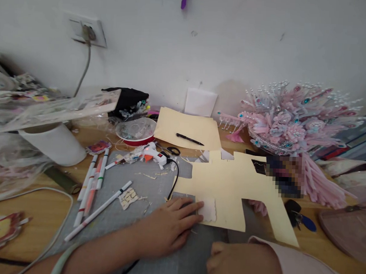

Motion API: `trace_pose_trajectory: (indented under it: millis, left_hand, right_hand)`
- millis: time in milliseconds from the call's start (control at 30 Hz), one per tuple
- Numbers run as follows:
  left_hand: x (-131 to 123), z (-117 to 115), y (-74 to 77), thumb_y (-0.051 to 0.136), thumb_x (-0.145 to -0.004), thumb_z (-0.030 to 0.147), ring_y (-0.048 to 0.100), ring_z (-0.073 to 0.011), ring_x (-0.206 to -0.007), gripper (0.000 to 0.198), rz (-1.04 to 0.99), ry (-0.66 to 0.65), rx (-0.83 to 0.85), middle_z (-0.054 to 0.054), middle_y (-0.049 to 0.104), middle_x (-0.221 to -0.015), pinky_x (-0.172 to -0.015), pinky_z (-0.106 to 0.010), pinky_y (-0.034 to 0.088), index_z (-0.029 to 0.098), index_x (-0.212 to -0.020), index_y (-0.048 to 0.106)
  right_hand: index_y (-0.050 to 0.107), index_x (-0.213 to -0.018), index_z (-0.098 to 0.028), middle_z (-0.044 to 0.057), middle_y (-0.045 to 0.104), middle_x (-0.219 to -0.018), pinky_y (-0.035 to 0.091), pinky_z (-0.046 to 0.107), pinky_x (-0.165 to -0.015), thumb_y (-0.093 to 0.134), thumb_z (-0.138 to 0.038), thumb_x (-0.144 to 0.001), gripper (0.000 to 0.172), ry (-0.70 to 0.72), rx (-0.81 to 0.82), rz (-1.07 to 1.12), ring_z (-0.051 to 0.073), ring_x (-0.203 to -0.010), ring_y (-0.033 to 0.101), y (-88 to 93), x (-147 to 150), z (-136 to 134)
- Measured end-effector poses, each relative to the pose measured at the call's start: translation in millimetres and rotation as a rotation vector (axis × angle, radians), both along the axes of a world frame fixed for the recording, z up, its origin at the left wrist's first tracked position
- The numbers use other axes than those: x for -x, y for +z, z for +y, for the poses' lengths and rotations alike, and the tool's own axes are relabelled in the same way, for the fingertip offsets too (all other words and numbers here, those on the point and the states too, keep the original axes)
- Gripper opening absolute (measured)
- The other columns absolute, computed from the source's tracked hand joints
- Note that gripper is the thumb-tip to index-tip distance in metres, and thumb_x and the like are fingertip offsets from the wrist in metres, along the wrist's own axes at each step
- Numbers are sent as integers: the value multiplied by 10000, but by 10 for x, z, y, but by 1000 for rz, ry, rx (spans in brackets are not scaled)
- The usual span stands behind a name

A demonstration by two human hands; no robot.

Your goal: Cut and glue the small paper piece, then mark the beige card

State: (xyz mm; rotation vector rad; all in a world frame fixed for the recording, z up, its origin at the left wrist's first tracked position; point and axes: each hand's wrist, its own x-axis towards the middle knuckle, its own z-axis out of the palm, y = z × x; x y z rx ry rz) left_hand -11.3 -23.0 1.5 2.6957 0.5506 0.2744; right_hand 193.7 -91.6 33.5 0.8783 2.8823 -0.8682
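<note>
My left hand (176,223) lies flat with its fingers stretched out, the fingertips at the left edge of a small white paper piece (209,209). That piece has a wavy right edge and rests on a cream card sheet (226,181) with cut-out gaps. Closer to me, my right hand (241,262) is curled closed at the bottom of the view, below the card. Whatever its fingers may hold is hidden. Beyond my left hand, a white glue gun (154,154) with a black cord lies on the grey cutting mat (113,208).
Several markers (89,189) and a patterned paper scrap (127,198) lie on the mat's left. Cream sheets (183,123) with a black pen (189,139) are at the back, near a red-rimmed bowl (136,131). A pink beaded headdress (288,121) and keys (295,212) stand right.
</note>
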Motion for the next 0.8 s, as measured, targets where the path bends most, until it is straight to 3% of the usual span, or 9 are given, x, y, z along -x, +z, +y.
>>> trace_pose_trajectory:
  millis: [133,267,333,367,433,500,633,800]
  left_hand:
    - [1,0,-20,448,-817,184,364,-239,-1210,400,-26,0,2,-16,372,-1384,-1003,-414,343,225,-1216,442]
    - [-1,10,-35,445,-819,190,350,-246,-1218,408,-10,6,2,-16,360,-1392,-1010,-418,332,224,-1226,431]
    - [-1,14,-36,440,-826,194,339,-244,-1228,409,3,6,4,-17,351,-1398,-1019,-416,322,221,-1233,421]
    - [0,16,-36,438,-829,195,339,-242,-1229,406,3,3,2,-19,351,-1398,-1022,-413,318,219,-1234,420]
    - [2,16,-38,434,-836,195,345,-241,-1226,393,-9,-1,-6,-21,359,-1393,-1026,-412,312,216,-1228,425]
    - [4,14,-44,436,-840,196,355,-241,-1221,381,-23,0,-15,-20,370,-1386,-1030,-414,309,215,-1221,433]
    - [2,9,-64,446,-838,190,360,-239,-1227,395,-15,3,-40,-20,376,-1383,-1030,-422,315,216,-1232,431]
    - [-11,11,-78,455,-825,173,360,-232,-1235,424,-9,16,-57,-12,381,-1380,-1020,-423,336,232,-1244,423]
  right_hand:
    - [560,-999,-150,46,593,-951,494,305,-686,472,-339,-887,237,-84,59,100,133,-776,582,243,-163,-30]
    - [519,-902,-135,38,595,-770,475,223,-526,347,-469,-904,375,-215,133,221,93,-564,574,479,-230,92]
    - [459,-854,-163,17,566,-678,433,190,-436,261,-508,-908,401,-415,226,362,79,-469,535,542,-246,180]
    - [432,-832,-176,2,551,-638,418,185,-415,286,-508,-903,369,-591,314,472,82,-452,522,548,-259,218]
    - [404,-797,-192,-18,541,-583,417,193,-422,393,-487,-877,306,-927,485,623,96,-458,518,498,-298,270]
    - [418,-772,-191,-8,571,-568,432,220,-463,437,-483,-853,304,-1071,553,572,115,-476,530,369,-353,279]
    - [476,-680,-180,47,613,-574,456,275,-585,341,-510,-860,399,-1095,370,288,177,-603,585,9,-440,216]
    - [458,-625,-189,30,559,-599,432,271,-557,345,-490,-830,381,-1130,192,150,187,-624,555,-292,-448,181]
